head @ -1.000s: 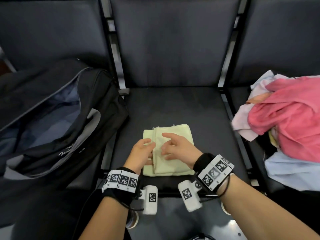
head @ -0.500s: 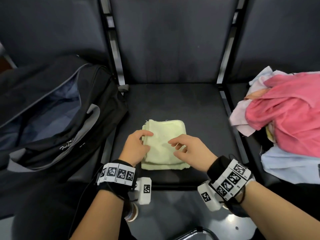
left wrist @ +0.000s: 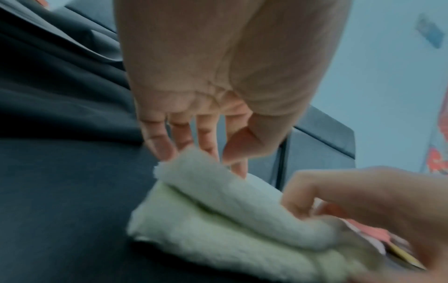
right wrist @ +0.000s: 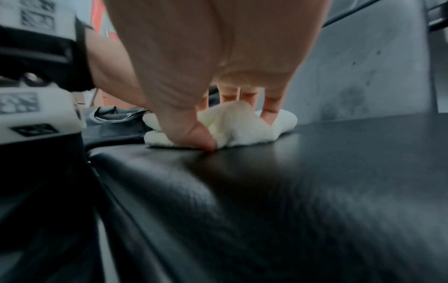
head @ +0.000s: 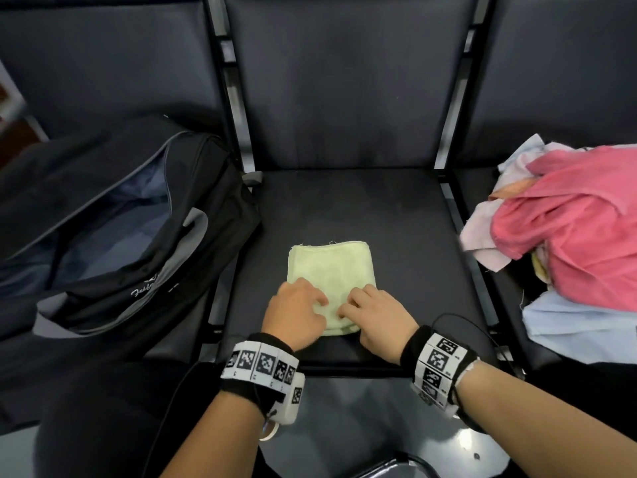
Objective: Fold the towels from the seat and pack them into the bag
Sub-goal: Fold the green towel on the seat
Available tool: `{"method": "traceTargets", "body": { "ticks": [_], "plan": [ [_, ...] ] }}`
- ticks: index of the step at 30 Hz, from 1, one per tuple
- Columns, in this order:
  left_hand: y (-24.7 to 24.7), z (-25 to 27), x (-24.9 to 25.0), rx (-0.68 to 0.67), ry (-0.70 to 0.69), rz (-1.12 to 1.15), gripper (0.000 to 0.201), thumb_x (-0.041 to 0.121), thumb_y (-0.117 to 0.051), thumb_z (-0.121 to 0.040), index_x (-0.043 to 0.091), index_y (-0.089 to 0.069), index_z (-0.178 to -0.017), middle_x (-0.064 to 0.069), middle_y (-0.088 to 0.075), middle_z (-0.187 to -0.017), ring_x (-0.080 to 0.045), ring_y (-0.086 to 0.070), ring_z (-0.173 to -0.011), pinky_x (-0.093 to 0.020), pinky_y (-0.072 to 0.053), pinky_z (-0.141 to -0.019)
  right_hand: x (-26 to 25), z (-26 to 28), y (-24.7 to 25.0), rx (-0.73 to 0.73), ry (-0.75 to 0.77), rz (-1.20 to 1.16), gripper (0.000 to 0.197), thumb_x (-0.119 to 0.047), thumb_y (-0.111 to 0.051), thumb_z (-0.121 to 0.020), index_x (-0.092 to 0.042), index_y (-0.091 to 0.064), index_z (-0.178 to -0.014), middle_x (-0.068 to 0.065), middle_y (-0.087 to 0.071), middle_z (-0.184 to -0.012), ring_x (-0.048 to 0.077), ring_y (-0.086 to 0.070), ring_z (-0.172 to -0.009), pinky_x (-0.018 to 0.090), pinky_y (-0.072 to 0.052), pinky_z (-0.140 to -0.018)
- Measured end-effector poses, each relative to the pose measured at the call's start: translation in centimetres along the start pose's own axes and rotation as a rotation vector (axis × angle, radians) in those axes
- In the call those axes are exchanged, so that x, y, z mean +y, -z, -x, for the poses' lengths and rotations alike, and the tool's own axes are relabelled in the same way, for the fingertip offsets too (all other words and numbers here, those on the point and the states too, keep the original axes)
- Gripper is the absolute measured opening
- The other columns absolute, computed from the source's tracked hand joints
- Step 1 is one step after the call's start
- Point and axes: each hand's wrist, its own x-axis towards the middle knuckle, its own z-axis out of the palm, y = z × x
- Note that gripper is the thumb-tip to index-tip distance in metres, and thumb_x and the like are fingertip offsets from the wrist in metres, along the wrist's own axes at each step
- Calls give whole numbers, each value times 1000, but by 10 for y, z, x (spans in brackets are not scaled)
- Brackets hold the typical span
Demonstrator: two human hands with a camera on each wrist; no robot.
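Observation:
A pale green towel (head: 331, 267), folded into a small thick square, lies on the front half of the middle seat (head: 396, 215). Both hands are at its near edge. My left hand (head: 319, 305) has its fingers behind the raised top layer and its thumb in front, pinching the near left corner (left wrist: 218, 220). My right hand (head: 344, 310) pinches the near right part, thumb down at the seat and fingers on top (right wrist: 278, 122). The black bag (head: 120, 229) lies unzipped on the left seat, its blue lining showing.
A heap of unfolded towels (head: 568, 229), pink on top with pale pink and light blue ones beneath, fills the right seat. Metal frame bars (head: 458, 215) separate the seats. The seat backs rise behind, and the floor shows below my wrists.
The towel has been folded over into a narrower, thicker square. Both hands have moved from its top and sides back to its near edge and taken hold there.

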Motion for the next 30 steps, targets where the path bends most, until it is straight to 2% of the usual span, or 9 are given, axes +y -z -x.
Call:
{"method": "traceTargets", "body": {
  "ticks": [2, 5, 9, 13, 17, 22, 24, 26, 30],
  "plan": [
    [-8, 4, 9, -59, 8, -78, 47, 37, -61, -74, 36, -61, -121, 15, -46, -124, -14, -40, -119, -33, -38, -103, 3, -4, 2, -2, -32, -38, 44, -5, -51, -80, -19, -61, -120, 2, -56, -115, 27, -50, -102, 37, -46, -78],
    [-16, 3, 12, -4, 6, -197, 54, 44, -66, -68, 35, -56, -121, 12, -46, -120, -17, -43, -112, -33, -40, -98, 11, -5, 11, 31, -145, -286, 39, -8, -51, -86, -20, -64, -120, -2, -57, -113, 21, -50, -106, 35, -46, -86],
    [-19, -2, 11, 138, -13, -290, 32, 27, -59, -88, 27, -56, -121, 4, -56, -117, -21, -52, -107, -32, -44, -88, 18, -2, 23, 150, -194, -560, 36, -8, -60, -83, -20, -66, -116, -6, -61, -107, 13, -53, -101, 29, -44, -93],
    [-17, -5, 4, 191, -32, -197, 28, 15, -51, -92, 25, -58, -117, 5, -62, -109, -21, -57, -104, -32, -48, -84, 10, 6, 16, 93, -86, -295, 52, -20, -61, -81, -25, -54, -132, -6, -53, -119, 16, -47, -109, 30, -44, -92],
    [-14, -7, -3, 185, -48, -112, 29, 13, -54, -88, 28, -61, -113, 8, -64, -104, -18, -55, -103, -31, -46, -85, 10, 6, 2, 103, -21, -107, 50, -27, -67, -78, -20, -56, -127, -2, -55, -121, 21, -51, -114, 32, -41, -93],
    [-9, -10, -14, 185, -21, -78, 33, 14, -62, -80, 31, -66, -108, 7, -53, -97, -16, -47, -97, -24, -29, -89, 21, 0, 6, 162, -297, -479, 35, -20, -57, -88, -23, -59, -123, -3, -65, -110, 20, -60, -100, 32, -47, -87],
    [-3, -11, -19, 149, 4, 34, 28, 19, -64, -76, 29, -68, -101, 5, -59, -95, -18, -56, -97, -26, -37, -87, 26, -3, 12, 204, -350, -649, 23, -20, -59, -87, -28, -61, -109, -6, -66, -97, 15, -61, -88, 32, -50, -80],
    [5, -13, -22, 122, 41, 266, 19, 24, -66, -71, 28, -67, -90, 9, -65, -84, -14, -62, -84, -28, -47, -74, 33, -5, 17, 260, -384, -763, 18, -20, -62, -87, -31, -61, -100, -8, -66, -90, 9, -61, -81, 24, -48, -72],
    [11, -19, -28, 138, 63, 555, 10, 15, -74, -83, 20, -68, -88, -1, -72, -81, -10, -62, -72, -29, -50, -67, 47, -3, 18, 346, -452, -871, 17, -25, -69, -87, -31, -63, -102, -10, -66, -91, 2, -57, -79, 15, -42, -68]
  ]
}}
